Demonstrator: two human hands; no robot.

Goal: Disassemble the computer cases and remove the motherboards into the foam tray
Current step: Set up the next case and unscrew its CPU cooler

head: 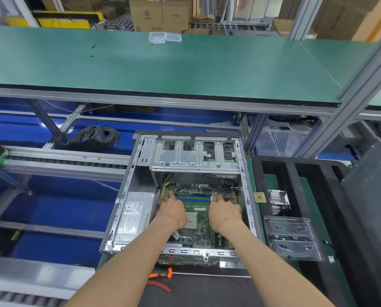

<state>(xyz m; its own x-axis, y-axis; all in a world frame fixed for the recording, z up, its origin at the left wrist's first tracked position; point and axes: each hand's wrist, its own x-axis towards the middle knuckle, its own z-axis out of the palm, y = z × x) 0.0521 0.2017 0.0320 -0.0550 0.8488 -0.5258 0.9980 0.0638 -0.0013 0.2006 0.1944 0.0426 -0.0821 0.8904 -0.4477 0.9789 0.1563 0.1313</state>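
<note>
Reaching into the open case (127,218), your left hand (172,212) and right hand (224,212) rest on the motherboard (199,229), fingers curled at its memory slots (193,199); grip unclear.

- I see a green-matted work surface (255,173) under the open grey metal computer case (127,209), which lies flat on it with its interior facing up.
- Just right of the case, a black foam tray with long slots (295,171) sits on the same mat; a clear plastic cover (292,238) and a finned silver heatsink (278,199) lie in it.
- A small gold square chip (259,197) rests at the tray's left rim.
- Near the case's front edge I make out orange-handled pliers (160,275) on a dark mat (207,289).
- Above, a long green shelf (163,67) carries two small clear plastic boxes (164,37), side by side.
</note>
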